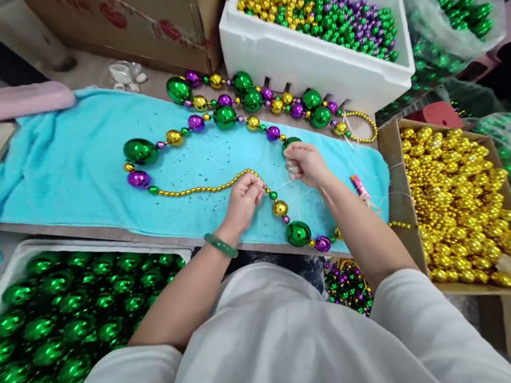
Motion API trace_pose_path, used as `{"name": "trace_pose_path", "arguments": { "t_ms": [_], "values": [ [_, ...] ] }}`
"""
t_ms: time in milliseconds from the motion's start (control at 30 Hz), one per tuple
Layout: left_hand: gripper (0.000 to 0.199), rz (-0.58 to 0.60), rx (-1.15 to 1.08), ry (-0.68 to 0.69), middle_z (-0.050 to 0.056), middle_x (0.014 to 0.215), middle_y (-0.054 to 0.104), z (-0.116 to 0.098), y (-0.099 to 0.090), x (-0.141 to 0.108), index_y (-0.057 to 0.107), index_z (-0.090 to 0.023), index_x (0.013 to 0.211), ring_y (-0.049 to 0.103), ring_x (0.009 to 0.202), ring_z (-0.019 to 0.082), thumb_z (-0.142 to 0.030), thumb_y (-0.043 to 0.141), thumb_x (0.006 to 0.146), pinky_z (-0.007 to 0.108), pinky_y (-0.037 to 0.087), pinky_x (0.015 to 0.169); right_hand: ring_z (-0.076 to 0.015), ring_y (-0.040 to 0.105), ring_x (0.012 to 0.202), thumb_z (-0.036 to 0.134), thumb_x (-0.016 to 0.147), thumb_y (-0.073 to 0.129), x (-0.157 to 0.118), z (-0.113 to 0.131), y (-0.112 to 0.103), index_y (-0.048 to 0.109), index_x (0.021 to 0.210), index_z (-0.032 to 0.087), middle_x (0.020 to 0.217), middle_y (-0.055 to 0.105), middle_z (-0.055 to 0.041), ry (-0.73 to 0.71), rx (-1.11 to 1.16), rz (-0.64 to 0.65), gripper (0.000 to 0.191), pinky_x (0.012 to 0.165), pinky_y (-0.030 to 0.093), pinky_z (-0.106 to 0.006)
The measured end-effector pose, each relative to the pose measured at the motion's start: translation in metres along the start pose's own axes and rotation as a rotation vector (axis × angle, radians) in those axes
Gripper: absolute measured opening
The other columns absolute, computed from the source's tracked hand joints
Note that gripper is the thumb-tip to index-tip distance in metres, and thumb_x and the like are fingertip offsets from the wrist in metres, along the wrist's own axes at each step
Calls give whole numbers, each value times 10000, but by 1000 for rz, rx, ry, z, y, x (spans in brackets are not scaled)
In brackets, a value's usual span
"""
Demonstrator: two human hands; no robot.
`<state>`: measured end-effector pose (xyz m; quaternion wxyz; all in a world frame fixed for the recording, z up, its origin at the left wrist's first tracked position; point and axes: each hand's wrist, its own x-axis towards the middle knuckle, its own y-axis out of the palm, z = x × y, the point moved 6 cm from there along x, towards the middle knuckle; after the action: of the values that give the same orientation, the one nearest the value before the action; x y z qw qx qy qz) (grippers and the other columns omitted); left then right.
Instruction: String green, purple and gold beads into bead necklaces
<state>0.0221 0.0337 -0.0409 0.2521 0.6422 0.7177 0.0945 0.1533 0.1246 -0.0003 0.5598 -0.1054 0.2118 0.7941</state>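
Observation:
A bead garland (196, 123) of green, gold and purple balls loops over a turquoise towel (101, 178). My left hand (243, 201), with a green bangle on its wrist, is closed in a pinch on the garland where its small gold beads meet the bigger ones. To its right, my right hand (307, 163) is also closed, fingertips pinched on a thin clear thread (281, 185) that runs between the hands. A large green ball is partly hidden behind the right fingers. From my left hand, more beads trail down past a green ball (298, 234) to the towel's near edge.
A white foam box (311, 54) of mixed beads stands behind, beside finished-looking strands (250, 99). Gold beads fill a carton (395, 148) at right; large green balls fill a tray (24, 246) at near left. A pink-wrapped lighter-like item (358, 186) lies right.

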Motion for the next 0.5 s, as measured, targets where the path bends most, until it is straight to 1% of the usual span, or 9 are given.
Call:
{"name": "trace_pose_path", "arguments": {
  "t_ms": [67,133,200,300,367,433,500],
  "values": [
    [199,-9,-99,-34,-48,517,460,2,-3,0,543,-177,689,363,462,63,-264,691,788,184,289,463,-29,195,362,217,632,662,1,2,2,366,661,222,459,276,114,8,2,5,297,338,185,-151],
    [189,-47,-195,-67,-42,558,499,5,-7,-2,566,-172,725,419,488,62,-273,716,779,186,358,495,-28,193,364,228,632,666,1,3,4,366,674,224,460,274,118,12,10,5,303,340,179,-149],
    [197,-90,-234,-107,-26,618,552,8,-12,-5,589,-159,739,487,527,63,-273,749,750,185,401,519,-27,187,363,233,635,666,0,4,5,359,680,225,455,270,122,22,8,1,310,342,171,-148],
    [232,-117,-199,-163,19,765,642,12,-17,-13,620,-140,737,595,619,84,-284,796,693,187,441,537,-28,187,360,231,653,657,0,4,5,348,681,227,454,270,122,24,5,-15,310,341,166,-152],
    [248,-132,-174,-193,31,811,668,14,-19,-16,631,-135,713,623,645,98,-283,820,650,189,453,538,-30,188,358,227,672,642,1,5,6,341,679,227,454,270,120,15,11,-24,301,339,167,-155],
    [231,-134,-112,-238,38,762,678,19,-20,-17,645,-128,667,617,612,102,-258,831,618,193,458,529,-31,190,356,225,695,632,2,6,10,339,677,227,455,267,119,8,11,-20,294,339,171,-156],
    [178,-105,8,-276,54,690,686,24,-19,-14,672,-120,635,614,581,116,-214,822,616,209,471,526,-31,195,355,227,717,638,3,8,17,343,681,227,459,264,119,2,-8,-8,297,340,172,-155]
  ]
}}
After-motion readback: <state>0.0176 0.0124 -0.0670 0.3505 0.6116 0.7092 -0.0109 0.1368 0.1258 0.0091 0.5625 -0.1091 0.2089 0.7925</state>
